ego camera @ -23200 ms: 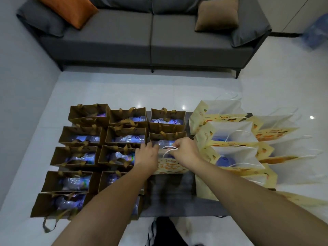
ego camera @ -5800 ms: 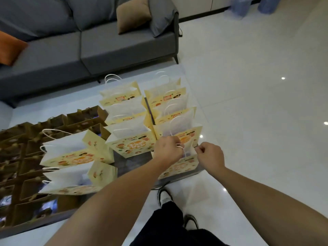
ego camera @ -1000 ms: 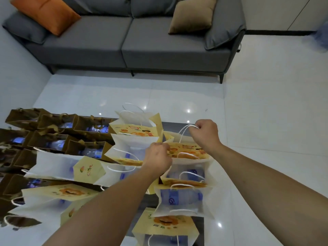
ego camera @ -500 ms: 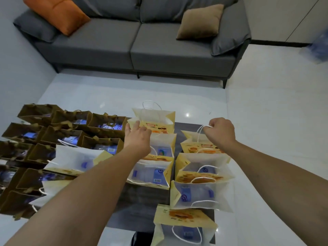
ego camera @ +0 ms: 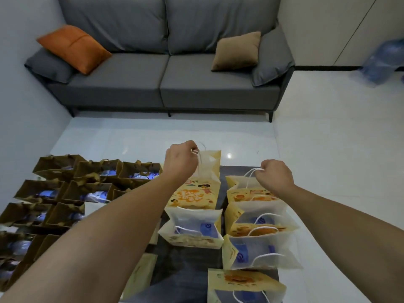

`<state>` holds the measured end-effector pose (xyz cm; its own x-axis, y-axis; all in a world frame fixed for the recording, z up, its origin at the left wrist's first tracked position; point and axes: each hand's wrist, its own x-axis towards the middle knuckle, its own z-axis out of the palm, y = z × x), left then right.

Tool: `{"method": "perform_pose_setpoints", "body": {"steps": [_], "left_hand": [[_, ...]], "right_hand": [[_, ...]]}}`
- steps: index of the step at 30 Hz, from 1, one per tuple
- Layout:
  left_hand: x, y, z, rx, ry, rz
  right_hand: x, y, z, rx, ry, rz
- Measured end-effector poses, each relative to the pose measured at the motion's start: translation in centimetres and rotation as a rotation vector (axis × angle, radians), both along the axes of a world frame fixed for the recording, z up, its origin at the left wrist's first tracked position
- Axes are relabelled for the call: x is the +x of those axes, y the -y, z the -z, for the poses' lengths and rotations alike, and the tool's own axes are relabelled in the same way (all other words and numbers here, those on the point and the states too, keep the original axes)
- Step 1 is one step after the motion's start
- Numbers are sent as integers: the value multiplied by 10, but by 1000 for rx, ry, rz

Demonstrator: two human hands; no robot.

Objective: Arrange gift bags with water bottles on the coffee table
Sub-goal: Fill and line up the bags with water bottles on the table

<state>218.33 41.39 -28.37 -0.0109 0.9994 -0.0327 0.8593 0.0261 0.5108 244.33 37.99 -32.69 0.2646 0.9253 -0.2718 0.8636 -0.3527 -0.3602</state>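
Note:
Several yellow-and-white gift bags with white cord handles stand in two columns on the dark coffee table (ego camera: pixel 223 178); blue-labelled water bottles (ego camera: pixel 206 229) show inside some. My left hand (ego camera: pixel 180 158) grips the cord handles of the farthest bag of the left column (ego camera: pixel 192 194), raised above it. My right hand (ego camera: pixel 274 174) grips the cord handles of the farthest bag of the right column (ego camera: pixel 251 193). Several brown gift bags (ego camera: pixel 87 191) with bottles fill the table's left part; my left forearm hides some of them.
A grey sofa (ego camera: pixel 164 84) with an orange cushion (ego camera: pixel 73 48) and a tan cushion (ego camera: pixel 237 51) stands beyond the table across glossy white floor tiles. A large blue water jug (ego camera: pixel 382 60) lies at the far right by the wall.
My left hand has gone from resting on the left column's bags to gripping the far bag's handles and lifting them. The right hand still holds its handles. The view tilted up toward the sofa.

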Motion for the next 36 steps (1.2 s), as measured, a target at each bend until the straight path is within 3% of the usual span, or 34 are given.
{"method": "perform_pose_setpoints", "body": {"steps": [7, 20, 29, 36], "left_hand": [[0, -2, -53, 111, 124, -134], [-26, -16, -166, 458, 164, -313], [-72, -40, -210, 553, 165, -433], [-111, -57, -200, 540, 207, -493]], "right_hand": [[-10, 8, -18, 107, -67, -43], [-44, 3, -53, 139, -102, -116], [-94, -10, -61, 127, -104, -167], [-130, -26, -64, 97, -38, -181]]}}
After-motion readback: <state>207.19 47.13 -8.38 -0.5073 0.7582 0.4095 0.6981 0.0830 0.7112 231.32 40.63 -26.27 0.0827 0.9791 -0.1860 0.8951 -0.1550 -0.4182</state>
